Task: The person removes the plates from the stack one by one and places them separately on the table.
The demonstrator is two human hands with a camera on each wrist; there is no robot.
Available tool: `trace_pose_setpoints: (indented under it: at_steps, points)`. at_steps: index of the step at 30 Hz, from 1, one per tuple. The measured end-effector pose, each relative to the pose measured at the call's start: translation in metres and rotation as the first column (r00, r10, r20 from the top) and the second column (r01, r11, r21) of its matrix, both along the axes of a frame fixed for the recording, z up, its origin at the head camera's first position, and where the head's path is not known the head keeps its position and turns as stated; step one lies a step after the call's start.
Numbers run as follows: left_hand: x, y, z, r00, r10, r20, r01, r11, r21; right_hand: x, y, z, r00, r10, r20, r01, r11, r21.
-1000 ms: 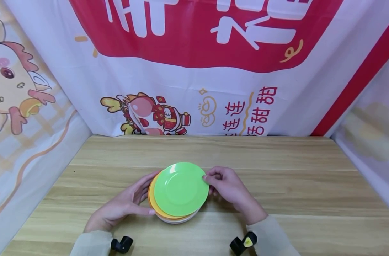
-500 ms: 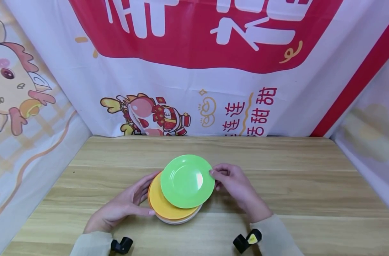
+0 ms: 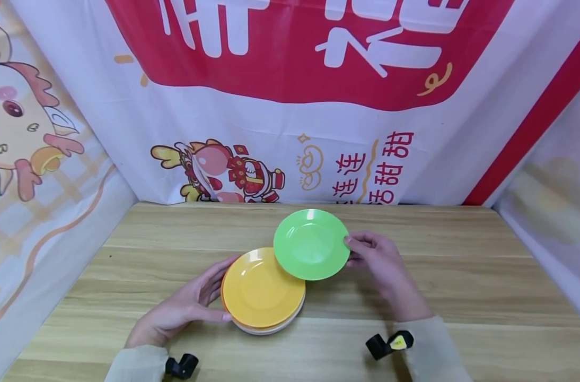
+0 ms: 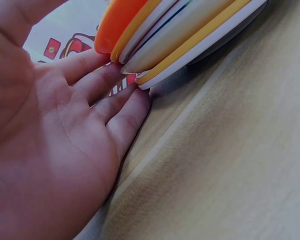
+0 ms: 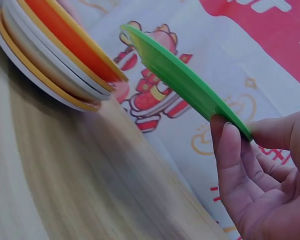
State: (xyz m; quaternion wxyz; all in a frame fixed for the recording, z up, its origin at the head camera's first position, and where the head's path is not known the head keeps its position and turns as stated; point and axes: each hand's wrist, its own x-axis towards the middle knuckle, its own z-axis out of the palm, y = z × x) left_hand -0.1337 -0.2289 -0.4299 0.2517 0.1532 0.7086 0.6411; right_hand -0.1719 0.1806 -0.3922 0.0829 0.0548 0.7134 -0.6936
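A green plate (image 3: 312,244) is pinched at its right rim by my right hand (image 3: 376,260), thumb on top and fingers underneath. In the right wrist view the green plate (image 5: 182,80) is held tilted in the air, apart from the stack. Left of it, a stack of several plates stands on the table, with a yellow plate (image 3: 261,292) on top and an orange rim (image 4: 112,30) just below it. My left hand (image 3: 190,302) rests against the left side of this stack; its fairly straight fingertips touch the rims in the left wrist view, its thumb at the near edge.
The wooden table (image 3: 442,276) runs back to a white and red printed cloth (image 3: 290,122). Printed cloth (image 3: 42,254) also borders the left side, and a pale cloth (image 3: 552,212) the right. Small black devices are on both wrists.
My right hand has lifted the green plate off the stack and carried it right and away from me, uncovering the yellow plate. The left hand has stayed at the stack.
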Motion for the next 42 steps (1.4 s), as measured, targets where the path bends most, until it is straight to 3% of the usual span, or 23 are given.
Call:
trace_pose_setpoints:
  at_steps: [15, 24, 31, 38, 42]
  points:
    - [0.001, -0.001, 0.001, 1.0, 0.017, 0.023, -0.017, 1.0, -0.018, -0.007, 0.044, -0.013, 0.99, -0.135, 0.031, 0.137, 0.988, -0.075]
    - [0.002, 0.0, 0.003, 0.999, 0.025, 0.048, -0.024, 0.999, -0.023, -0.009, 0.066, -0.026, 0.972, -0.21, 0.105, 0.221, 0.97, -0.103]
    - [0.002, 0.001, 0.002, 1.0, 0.012, 0.02, -0.011, 1.0, -0.008, -0.012, 0.078, -0.033, 0.945, -0.295, 0.14, 0.313, 0.941, -0.127]
    - [0.001, 0.002, 0.004, 0.997, 0.044, 0.063, -0.041, 0.998, -0.038, -0.013, 0.086, -0.036, 0.894, -0.419, 0.158, 0.44, 0.886, -0.143]
    - [0.001, 0.002, 0.003, 0.998, 0.033, 0.046, -0.032, 0.999, -0.029, -0.013, 0.089, -0.036, 0.875, -0.451, 0.175, 0.475, 0.87, -0.131]
